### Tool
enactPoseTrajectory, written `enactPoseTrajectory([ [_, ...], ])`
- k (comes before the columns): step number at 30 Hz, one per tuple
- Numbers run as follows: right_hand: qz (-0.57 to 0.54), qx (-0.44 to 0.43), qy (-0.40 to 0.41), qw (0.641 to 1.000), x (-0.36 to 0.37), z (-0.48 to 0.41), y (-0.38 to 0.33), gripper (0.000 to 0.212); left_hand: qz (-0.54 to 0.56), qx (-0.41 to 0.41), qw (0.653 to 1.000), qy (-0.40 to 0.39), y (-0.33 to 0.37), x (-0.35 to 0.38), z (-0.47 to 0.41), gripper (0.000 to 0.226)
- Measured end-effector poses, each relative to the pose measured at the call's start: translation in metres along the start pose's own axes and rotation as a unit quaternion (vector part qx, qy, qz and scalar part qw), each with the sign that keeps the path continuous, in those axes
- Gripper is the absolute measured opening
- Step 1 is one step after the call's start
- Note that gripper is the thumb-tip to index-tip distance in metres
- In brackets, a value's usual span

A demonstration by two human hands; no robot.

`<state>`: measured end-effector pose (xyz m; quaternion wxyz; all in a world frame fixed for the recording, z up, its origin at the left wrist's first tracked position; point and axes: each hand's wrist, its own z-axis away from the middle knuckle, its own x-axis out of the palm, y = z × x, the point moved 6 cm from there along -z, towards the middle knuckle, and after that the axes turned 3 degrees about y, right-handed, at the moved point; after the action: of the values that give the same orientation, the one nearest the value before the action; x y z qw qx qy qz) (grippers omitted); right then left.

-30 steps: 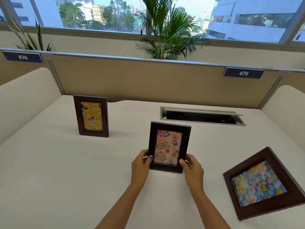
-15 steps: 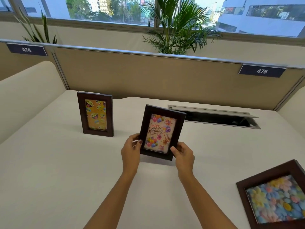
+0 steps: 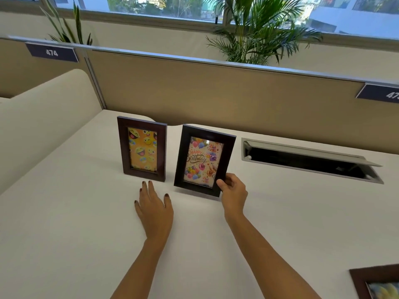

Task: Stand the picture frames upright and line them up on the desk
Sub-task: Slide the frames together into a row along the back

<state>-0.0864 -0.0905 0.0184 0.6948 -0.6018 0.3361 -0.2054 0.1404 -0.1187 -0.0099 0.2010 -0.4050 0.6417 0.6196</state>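
Cream desk under a window, cable tray open at the back. Emoji frame stands upright. Just beside it we hold the birthday frame, slightly tilted, our right hand pinching its lower right corner. Left hand hovers free, fingers loosely spread. Step: seating the second frame. Next, we judge: square it with its neighbour, release, then fetch the flat frame at bottom right.

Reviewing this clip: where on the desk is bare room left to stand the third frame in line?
Crowded: the emoji-picture dark wooden frame and the birthday-picture frame stand close together, left hand flat in front, right hand gripping the birthday frame's corner. Free: the white desk left of the emoji frame, the strip between birthday frame and open cable tray, and the front.
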Motion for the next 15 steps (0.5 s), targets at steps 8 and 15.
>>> enactPoseTrajectory([
  [8,0.022,-0.02,-0.011,0.999,0.02,-0.01,0.003,0.024,-0.135,0.074,0.988,-0.006,0.0,0.016,-0.002,0.067],
  [15,0.031,-0.043,-0.024,0.998,0.03,-0.016,0.001,0.025,-0.169,0.083,0.982,-0.029,-0.001,0.021,-0.003,0.07],
])
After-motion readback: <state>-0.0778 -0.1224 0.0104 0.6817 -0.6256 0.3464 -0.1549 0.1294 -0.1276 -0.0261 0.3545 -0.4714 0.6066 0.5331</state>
